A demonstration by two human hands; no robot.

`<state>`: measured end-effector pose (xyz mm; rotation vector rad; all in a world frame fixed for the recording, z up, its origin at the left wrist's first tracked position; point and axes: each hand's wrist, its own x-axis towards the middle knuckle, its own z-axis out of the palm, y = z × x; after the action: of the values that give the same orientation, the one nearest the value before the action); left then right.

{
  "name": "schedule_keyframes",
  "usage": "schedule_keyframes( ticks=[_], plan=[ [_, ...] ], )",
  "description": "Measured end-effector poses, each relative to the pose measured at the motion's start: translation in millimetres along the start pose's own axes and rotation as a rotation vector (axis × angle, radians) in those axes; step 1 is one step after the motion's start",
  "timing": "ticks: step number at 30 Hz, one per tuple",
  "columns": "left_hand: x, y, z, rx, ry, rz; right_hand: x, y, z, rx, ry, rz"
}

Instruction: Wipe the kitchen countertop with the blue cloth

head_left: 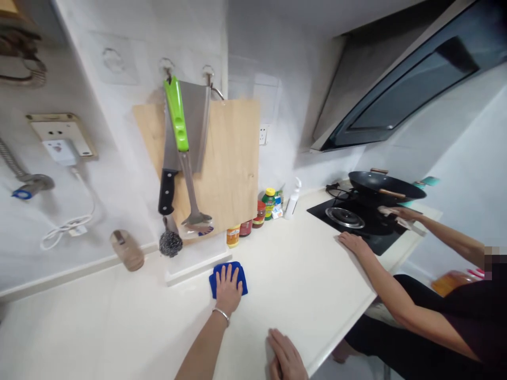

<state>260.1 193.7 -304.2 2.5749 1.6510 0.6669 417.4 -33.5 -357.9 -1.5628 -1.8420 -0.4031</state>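
- The left hand (228, 288) lies flat and spread on the blue cloth (227, 278), pressing it to the white tabletop (309, 274) just in front of the raised white ledge (194, 264); nothing is gripped.
- The right hand (285, 359) rests flat on the tabletop near its front edge, holding nothing.
- A wide sweep could knock over the sauce jars (245, 228) (standing close behind).
- The steel scourer (170, 243) and hanging cleaver (186, 142) sit just above the ledge; reaching up risks a snag.
- A co-worker's hand (354, 243) rests by the stove (356, 219), so arms may collide.

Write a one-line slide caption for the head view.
Left hand presses blue cloth on white counter; right hand rests flat.
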Motion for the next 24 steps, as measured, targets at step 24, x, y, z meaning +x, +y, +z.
schedule_keyframes(
  ticks=[24],
  plan=[
    [-212.0,-253.9,-177.9,0.265,-0.010,-0.690,-1.8,-13.8,-8.8,0.532,-0.079,0.491]
  ],
)
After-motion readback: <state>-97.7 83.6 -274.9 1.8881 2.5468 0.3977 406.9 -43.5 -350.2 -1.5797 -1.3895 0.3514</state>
